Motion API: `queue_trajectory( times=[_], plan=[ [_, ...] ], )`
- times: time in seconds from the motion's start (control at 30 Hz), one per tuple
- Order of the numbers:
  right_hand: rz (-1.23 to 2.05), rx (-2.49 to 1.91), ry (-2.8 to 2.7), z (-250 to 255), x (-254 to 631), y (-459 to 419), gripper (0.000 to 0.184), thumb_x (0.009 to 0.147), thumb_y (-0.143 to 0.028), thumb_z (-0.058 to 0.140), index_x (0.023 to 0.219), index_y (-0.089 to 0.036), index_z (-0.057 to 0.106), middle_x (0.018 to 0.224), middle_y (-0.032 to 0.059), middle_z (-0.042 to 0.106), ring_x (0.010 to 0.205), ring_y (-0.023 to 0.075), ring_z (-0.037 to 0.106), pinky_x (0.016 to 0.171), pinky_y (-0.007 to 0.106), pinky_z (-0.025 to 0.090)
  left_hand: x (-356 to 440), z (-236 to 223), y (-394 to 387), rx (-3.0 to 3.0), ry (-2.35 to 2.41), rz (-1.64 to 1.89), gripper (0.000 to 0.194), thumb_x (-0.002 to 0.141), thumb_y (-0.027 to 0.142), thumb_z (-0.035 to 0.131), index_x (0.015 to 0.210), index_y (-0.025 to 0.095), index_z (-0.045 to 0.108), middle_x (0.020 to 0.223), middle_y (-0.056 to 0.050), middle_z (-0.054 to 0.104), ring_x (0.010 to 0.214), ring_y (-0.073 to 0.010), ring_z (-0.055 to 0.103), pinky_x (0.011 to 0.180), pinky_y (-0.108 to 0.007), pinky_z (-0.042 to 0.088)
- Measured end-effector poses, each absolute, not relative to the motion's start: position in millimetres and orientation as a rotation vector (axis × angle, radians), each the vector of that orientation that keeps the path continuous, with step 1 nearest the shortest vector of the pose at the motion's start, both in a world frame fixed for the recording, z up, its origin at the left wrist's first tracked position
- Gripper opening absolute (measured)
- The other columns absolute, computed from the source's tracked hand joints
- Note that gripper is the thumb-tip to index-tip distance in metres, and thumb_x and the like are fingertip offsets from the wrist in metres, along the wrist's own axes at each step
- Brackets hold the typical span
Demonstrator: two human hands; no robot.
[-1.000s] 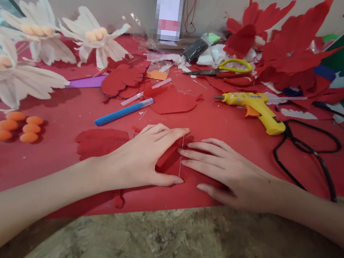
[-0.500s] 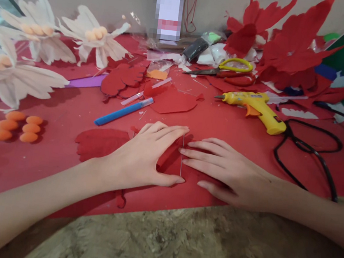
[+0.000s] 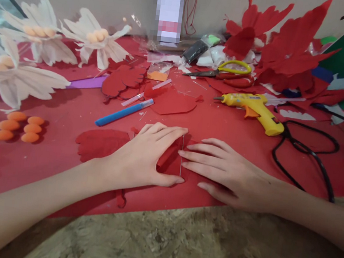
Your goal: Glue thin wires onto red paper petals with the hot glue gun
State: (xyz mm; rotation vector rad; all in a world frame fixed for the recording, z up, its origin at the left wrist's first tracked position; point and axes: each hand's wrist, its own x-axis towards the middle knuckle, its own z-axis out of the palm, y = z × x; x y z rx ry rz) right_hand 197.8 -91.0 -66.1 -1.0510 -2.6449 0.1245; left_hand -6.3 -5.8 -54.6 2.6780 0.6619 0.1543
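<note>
A thin pale wire or stick (image 3: 180, 169) lies across a red petal-like piece (image 3: 170, 160) on the red surface. My left hand (image 3: 139, 156) spreads over that piece, its fingertips at the far end of the wire and its thumb at the near end. Flat beside it, my right hand (image 3: 232, 169) has its fingers stretched out, two fingertips touching the wire's middle. A red scalloped piece (image 3: 100, 143) shows left of my left hand. The part of the red pieces under both palms is hidden.
A blue-handled craft knife or pen (image 3: 124, 112) lies beyond my left hand. Right of it are a yellow glue gun (image 3: 257, 107) with a black cord and scissors (image 3: 236, 68). White flowers (image 3: 98, 40), orange ovals (image 3: 32, 128) and red flowers (image 3: 292, 51) stand around.
The view has shifted very slightly. Both hands and the wire stay in nearly the same place.
</note>
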Motion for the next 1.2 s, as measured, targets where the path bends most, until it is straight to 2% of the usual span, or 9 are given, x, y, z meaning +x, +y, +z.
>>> queue_trajectory(
  times=[0.3,0.43,0.53,0.63,0.7,0.77,0.87,1.0,1.2],
  plan=[
    [0.089,-1.040,-2.629,-69,197,-92,0.034,0.090,-0.023,0.036,0.116,-0.013,0.056,0.123,0.0036,0.058,0.114,0.0194,0.049,0.098,0.040,0.037,-7,-56,-5,2.675,0.638,0.152,0.079,0.070,0.054,0.061,0.131,0.009,0.038,0.134,-0.014,0.046,0.114,-0.0295,0.043,0.099,-0.045,0.031],
    [-0.223,-1.038,-2.588,-55,200,-89,0.029,0.089,-0.022,0.038,0.107,-0.014,0.059,0.120,0.0071,0.060,0.108,0.0195,0.053,0.093,0.038,0.041,-8,-57,-6,2.688,0.613,0.157,0.078,0.070,0.053,0.063,0.129,0.008,0.042,0.137,-0.016,0.043,0.114,-0.0300,0.042,0.099,-0.046,0.031],
    [-0.511,-1.319,-2.330,-38,219,-82,0.022,0.086,-0.020,0.043,0.101,-0.015,0.058,0.107,0.0115,0.064,0.097,0.0211,0.057,0.086,0.038,0.045,-8,-55,-6,2.700,0.602,0.146,0.074,0.071,0.050,0.064,0.128,0.007,0.044,0.138,-0.016,0.042,0.112,-0.0296,0.043,0.098,-0.046,0.032],
    [-0.637,-1.761,-2.033,-31,252,-70,0.025,0.084,-0.024,0.040,0.096,-0.014,0.059,0.096,0.0140,0.063,0.090,0.0261,0.057,0.081,0.043,0.046,-8,-54,-5,2.703,0.610,0.135,0.073,0.071,0.050,0.063,0.127,0.006,0.046,0.139,-0.016,0.040,0.112,-0.0305,0.042,0.098,-0.048,0.032],
    [-0.599,-2.044,-1.988,-36,277,-63,0.030,0.078,-0.030,0.043,0.095,-0.011,0.058,0.092,0.0169,0.061,0.086,0.0301,0.056,0.075,0.045,0.047,-9,-56,-5,2.701,0.608,0.131,0.074,0.072,0.052,0.062,0.128,0.007,0.045,0.140,-0.016,0.040,0.113,-0.0308,0.041,0.098,-0.048,0.031],
    [-0.371,-2.211,-2.007,-44,296,-57,0.034,0.072,-0.034,0.048,0.093,-0.010,0.058,0.091,0.0183,0.060,0.085,0.0310,0.056,0.075,0.047,0.047,-9,-58,-4,2.703,0.603,0.141,0.074,0.073,0.053,0.060,0.129,0.008,0.043,0.140,-0.015,0.040,0.113,-0.0305,0.041,0.098,-0.048,0.031],
    [-0.238,-2.246,-2.006,-54,310,-52,0.030,0.070,-0.035,0.048,0.087,-0.012,0.056,0.096,0.0198,0.060,0.088,0.0294,0.057,0.076,0.044,0.048,-10,-61,-3,2.711,0.584,0.189,0.074,0.073,0.055,0.057,0.130,0.011,0.041,0.139,-0.014,0.041,0.113,-0.0295,0.042,0.098,-0.047,0.031],
    [-0.188,-2.265,-1.966,-57,311,-49,0.022,0.069,-0.035,0.049,0.079,-0.016,0.055,0.094,0.0173,0.061,0.086,0.0271,0.058,0.075,0.041,0.048,-8,-58,-4,2.691,0.614,0.141,0.075,0.072,0.053,0.060,0.131,0.011,0.040,0.137,-0.013,0.044,0.112,-0.0291,0.043,0.096,-0.046,0.032],
    [-0.224,-2.416,-1.735,-38,297,-53,0.036,0.070,-0.032,0.045,0.098,-0.010,0.056,0.100,0.0218,0.059,0.087,0.0293,0.057,0.073,0.044,0.046,-7,-54,-5,2.698,0.646,0.108,0.073,0.071,0.052,0.061,0.129,0.012,0.041,0.138,-0.013,0.043,0.114,-0.0292,0.043,0.098,-0.044,0.031]
  ],
)
